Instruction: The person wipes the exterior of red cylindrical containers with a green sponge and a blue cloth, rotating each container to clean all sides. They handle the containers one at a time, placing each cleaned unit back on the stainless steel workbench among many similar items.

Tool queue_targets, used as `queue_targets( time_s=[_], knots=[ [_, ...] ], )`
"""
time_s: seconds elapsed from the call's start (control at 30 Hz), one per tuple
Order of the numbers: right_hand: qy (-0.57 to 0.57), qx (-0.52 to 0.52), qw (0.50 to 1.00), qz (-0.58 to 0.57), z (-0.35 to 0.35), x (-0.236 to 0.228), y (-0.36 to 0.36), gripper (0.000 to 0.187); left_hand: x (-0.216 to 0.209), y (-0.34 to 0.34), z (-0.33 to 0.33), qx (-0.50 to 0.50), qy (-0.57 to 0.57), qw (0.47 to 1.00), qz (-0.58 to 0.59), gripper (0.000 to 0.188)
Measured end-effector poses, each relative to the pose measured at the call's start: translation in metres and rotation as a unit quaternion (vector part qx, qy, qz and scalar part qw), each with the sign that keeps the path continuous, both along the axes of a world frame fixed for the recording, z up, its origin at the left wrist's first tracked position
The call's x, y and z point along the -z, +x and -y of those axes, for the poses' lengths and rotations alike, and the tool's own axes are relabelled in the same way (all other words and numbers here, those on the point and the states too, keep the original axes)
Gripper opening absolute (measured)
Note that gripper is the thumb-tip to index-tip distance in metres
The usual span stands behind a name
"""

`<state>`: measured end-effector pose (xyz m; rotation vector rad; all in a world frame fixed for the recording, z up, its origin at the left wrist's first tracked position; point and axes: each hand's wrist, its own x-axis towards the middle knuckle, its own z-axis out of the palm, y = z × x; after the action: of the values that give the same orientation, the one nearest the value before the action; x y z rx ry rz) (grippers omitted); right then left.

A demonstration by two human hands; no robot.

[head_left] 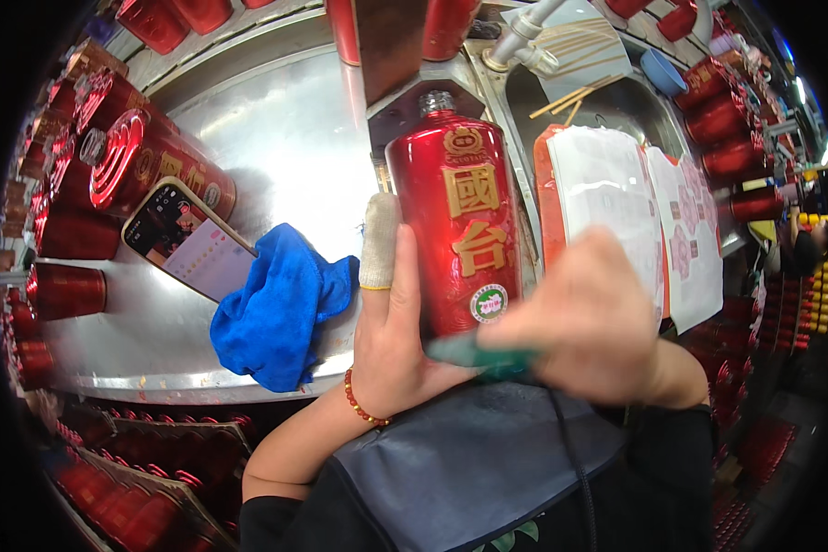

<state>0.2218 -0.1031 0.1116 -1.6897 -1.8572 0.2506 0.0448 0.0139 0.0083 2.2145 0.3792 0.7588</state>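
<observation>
Gripping the red bottle [455, 230] upright above the tabletop [285, 138], the left hand [396, 322] risks letting glossy glass slip while the blurred right hand [589, 322], closed on a green tool [474, 352], presses its base.

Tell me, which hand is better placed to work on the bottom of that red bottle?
Probably the right hand: it grips a green tool right at the base of the red bottle. The left hand is busy holding the bottle upright.
</observation>
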Motion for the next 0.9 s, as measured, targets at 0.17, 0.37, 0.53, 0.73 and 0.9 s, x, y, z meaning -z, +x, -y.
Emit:
queue_targets(
  time_s=[0.17,0.37,0.53,0.73,0.9],
  knots=[
    [0.025,0.286,0.895,-0.341,-0.002,0.033,0.041,0.020,-0.005,0.003,-0.003,0.022,-0.004,0.999,0.023,0.141],
    [-0.027,0.284,0.827,-0.484,0.005,0.052,0.032,0.023,-0.009,0.000,-0.003,0.031,0.012,0.999,-0.012,0.145],
    [-0.011,0.204,0.905,-0.372,0.008,0.050,0.024,0.025,-0.012,-0.010,-0.009,0.046,0.007,0.996,-0.077,0.146],
    [-0.014,0.132,0.938,-0.321,-0.008,0.028,0.038,0.020,-0.027,-0.057,-0.028,-0.034,0.192,0.969,-0.154,0.117],
    [0.171,0.039,0.982,0.069,-0.029,0.006,0.049,0.026,-0.023,-0.095,-0.043,-0.090,0.326,0.913,-0.227,0.067]
  ],
)
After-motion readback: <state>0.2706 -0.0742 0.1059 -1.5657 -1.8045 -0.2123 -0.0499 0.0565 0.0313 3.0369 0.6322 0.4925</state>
